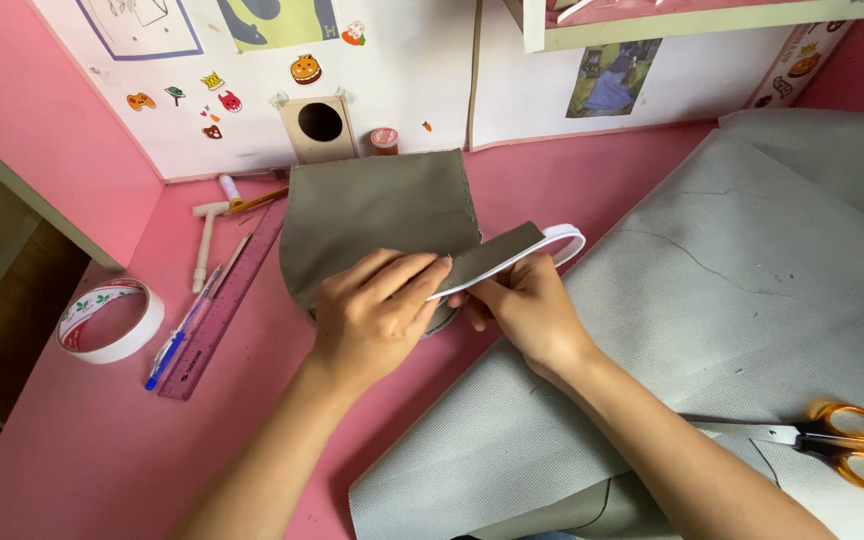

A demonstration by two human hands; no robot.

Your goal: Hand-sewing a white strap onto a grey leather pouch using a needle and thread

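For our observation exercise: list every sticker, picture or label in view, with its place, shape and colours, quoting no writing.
Stickers: white wall board, upper left; small orange, red, green animal shapes.
Pumpkin sticker: higher on that board; round, orange.
Photo print: right wall panel; rectangular, blue and green.
Drawings: top left; blue-outlined sheet.

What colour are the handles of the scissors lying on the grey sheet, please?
The scissors have orange handles, seen in the head view at the lower right.
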